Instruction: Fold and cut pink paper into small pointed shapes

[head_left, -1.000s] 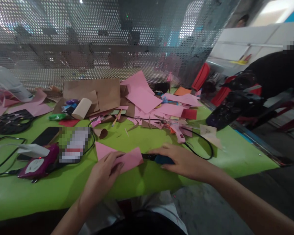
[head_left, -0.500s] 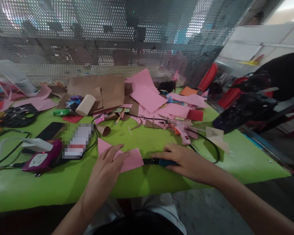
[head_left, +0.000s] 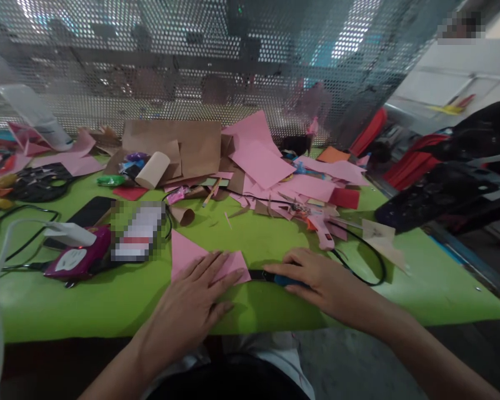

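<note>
My left hand [head_left: 195, 291] lies flat, fingers stretched out, on a pink piece of paper [head_left: 183, 250] near the table's front edge. The paper looks folded, with a pointed flap at its left. My right hand [head_left: 312, 278] is wrapped round the blue handle of a utility knife [head_left: 289, 280], index finger along its top. The knife's dark blade [head_left: 258, 274] points left and meets the paper's right edge; its tip is hidden, apparently under or inside the paper.
Beyond my hands lie pink paper sheets [head_left: 260, 161], brown cardboard [head_left: 195, 136] and a pink glue gun [head_left: 325, 238] with a black cable. To the left are a phone [head_left: 139, 233], a purple power strip [head_left: 79, 261] and cables. A perforated metal screen [head_left: 183, 78] stands behind.
My left hand has flattened and slid right over the pink paper, covering more of it. My right hand still holds the knife at the paper's edge. The view has shifted slightly.
</note>
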Demonstrator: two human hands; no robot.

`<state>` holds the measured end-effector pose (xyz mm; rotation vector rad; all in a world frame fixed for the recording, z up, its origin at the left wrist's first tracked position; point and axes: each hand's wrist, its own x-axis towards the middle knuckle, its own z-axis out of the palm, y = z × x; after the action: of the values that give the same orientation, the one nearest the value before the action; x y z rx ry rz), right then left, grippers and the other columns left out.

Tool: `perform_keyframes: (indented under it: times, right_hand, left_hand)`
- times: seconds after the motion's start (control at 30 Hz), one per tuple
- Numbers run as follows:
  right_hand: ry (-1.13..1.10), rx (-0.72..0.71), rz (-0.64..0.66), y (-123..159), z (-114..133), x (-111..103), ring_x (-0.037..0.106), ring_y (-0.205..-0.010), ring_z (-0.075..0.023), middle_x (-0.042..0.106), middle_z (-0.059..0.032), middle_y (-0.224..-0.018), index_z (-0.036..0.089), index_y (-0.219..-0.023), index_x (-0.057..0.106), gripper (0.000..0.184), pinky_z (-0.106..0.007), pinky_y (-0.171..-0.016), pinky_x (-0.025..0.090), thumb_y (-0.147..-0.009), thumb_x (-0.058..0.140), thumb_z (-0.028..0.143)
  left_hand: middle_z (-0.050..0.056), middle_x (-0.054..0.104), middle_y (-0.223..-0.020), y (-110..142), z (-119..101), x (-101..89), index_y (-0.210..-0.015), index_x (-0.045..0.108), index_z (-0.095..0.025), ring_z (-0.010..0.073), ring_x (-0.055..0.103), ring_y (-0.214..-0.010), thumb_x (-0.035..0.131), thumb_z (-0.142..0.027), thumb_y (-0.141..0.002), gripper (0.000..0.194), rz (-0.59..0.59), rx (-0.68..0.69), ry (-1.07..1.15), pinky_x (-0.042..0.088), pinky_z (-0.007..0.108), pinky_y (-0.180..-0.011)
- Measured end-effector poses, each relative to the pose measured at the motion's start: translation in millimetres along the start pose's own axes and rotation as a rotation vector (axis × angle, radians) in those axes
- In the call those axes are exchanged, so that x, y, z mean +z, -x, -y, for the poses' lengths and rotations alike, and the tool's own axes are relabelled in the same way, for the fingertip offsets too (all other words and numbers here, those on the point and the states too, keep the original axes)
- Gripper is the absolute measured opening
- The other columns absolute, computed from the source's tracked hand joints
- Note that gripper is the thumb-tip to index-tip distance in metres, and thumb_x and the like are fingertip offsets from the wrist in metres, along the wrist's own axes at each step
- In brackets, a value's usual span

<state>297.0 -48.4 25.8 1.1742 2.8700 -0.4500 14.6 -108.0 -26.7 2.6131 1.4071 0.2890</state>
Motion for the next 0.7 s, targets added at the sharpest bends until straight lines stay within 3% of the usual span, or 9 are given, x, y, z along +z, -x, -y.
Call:
perform_keyframes:
  times: [0.27,0.5,0.7]
  right_hand:
    - [0.020,-0.037,-0.022,3.6,0.4,3.6,0.059,-0.092,-0.0235,0.063,-0.0073,-0.100,0.033,-0.133,0.059,0.046,-0.035,-0.077,0.049,-0.090,0.061,0.018]
    - [0.005,-0.002,-0.019,2.5,2.8,5.9,0.058,-0.092,-0.0236,0.060,-0.0076,-0.101,0.033,-0.133,0.059,0.049,-0.036,-0.078,0.048,-0.089,0.060,0.013]
    - [-0.055,0.006,0.027,4.4,4.3,1.1,0.058,-0.092,-0.0234,0.060,-0.0076,-0.101,0.034,-0.132,0.060,0.042,-0.036,-0.079,0.048,-0.092,0.056,0.019]
  left_hand:
    - [-0.001,0.017,-0.163,1.2,1.0,1.2,-0.152,0.017,-0.043,0.0254,0.018,-0.148,0.035,-0.058,-0.097,0.059,0.029,0.002,0.021,0.028,0.053,-0.117]
    - [0.000,0.017,-0.163,1.9,0.3,-1.6,-0.152,0.020,-0.042,0.0255,0.019,-0.148,0.040,-0.059,-0.095,0.062,0.023,0.008,0.026,0.027,0.052,-0.118]
    - [-0.002,0.016,-0.163,2.2,0.2,-2.0,-0.151,0.022,-0.042,0.0251,0.020,-0.148,0.043,-0.059,-0.094,0.063,0.010,0.030,0.046,0.027,0.051,-0.118]
